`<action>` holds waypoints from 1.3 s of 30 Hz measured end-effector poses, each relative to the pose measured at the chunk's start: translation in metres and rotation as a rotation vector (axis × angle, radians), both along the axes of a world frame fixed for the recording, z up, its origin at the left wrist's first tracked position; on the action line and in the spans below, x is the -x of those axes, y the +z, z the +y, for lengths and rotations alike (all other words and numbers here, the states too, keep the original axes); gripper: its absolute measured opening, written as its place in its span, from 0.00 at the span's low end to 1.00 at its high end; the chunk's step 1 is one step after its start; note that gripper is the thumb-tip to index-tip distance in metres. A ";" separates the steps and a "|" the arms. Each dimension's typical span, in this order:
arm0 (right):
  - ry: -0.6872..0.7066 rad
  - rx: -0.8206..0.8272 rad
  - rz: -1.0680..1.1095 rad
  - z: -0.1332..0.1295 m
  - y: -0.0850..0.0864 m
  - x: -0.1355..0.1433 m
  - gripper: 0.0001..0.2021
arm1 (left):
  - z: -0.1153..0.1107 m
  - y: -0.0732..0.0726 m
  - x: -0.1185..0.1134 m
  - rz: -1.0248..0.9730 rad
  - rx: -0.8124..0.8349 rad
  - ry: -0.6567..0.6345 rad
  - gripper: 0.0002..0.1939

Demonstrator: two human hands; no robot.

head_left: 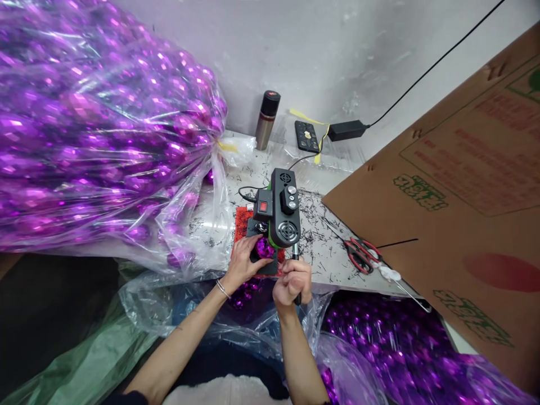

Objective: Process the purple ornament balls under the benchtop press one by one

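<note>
A small black bench drill press (278,197) with a red switch stands on a red mat (241,222). Under its head sits a shiny purple mirror ball (264,248), gripped between the thumb and fingers of my left hand (243,261). My right hand (292,282) is wrapped round the press's black-handled lever (298,299), just right of the base. The head hides the tool tip, so its contact with the ball cannot be seen. More purple balls (244,293) lie in clear plastic below the table edge.
A big clear bag of purple balls (105,129) fills the left. Behind the press are a flask (267,121), a phone (306,136) and a power adapter (347,130). Red-handled scissors (363,255) lie beside a cardboard box (455,185). Dark shavings litter the table (312,225).
</note>
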State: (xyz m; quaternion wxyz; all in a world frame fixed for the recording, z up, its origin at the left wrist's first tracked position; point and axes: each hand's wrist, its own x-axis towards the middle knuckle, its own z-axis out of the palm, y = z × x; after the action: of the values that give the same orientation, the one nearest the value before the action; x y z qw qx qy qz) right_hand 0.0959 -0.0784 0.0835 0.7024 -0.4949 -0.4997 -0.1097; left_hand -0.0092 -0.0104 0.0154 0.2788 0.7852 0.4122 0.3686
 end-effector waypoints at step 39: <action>0.052 0.115 0.069 -0.009 0.030 0.000 0.18 | 0.111 0.080 0.090 0.177 0.133 0.303 0.21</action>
State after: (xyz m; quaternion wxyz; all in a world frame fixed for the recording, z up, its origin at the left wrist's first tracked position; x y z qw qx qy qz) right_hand 0.0959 -0.0875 0.1136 0.6923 -0.5247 -0.4933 -0.0457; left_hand -0.0990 0.1006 0.0950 0.2340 0.7234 0.5720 0.3080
